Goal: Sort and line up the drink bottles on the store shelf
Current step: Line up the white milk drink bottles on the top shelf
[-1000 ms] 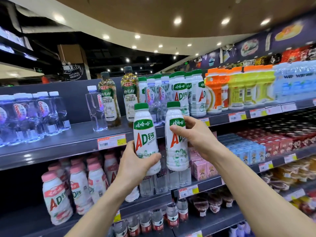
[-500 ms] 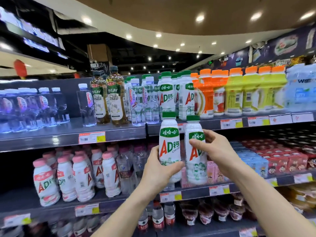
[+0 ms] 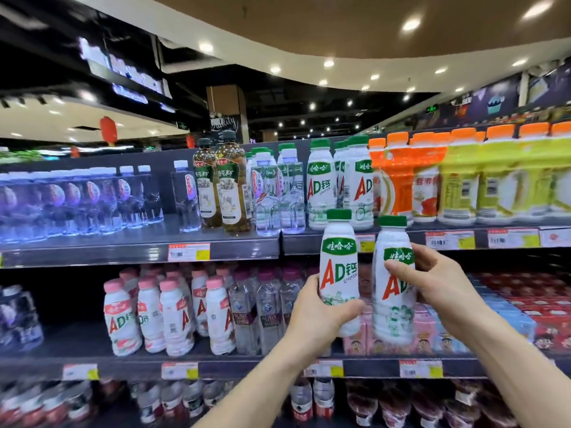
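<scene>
Left hand (image 3: 319, 313) clamped on a white plastic green-capped AD bottle (image 3: 338, 273); right hand (image 3: 438, 282) clamped on a second matching white bottle (image 3: 392, 291). Both upright, side by side, held before the dark grey upper shelf (image 3: 401, 237) edge

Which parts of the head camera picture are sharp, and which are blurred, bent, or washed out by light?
Head view: the two white bottles in the left hand and right hand are sharpest; the water bottles at far left smear with a purple tint; the yellow bottles at right look overexposed; the upper shelf edge and ceiling curve from the wide lens; ceiling lamps glare.
</scene>
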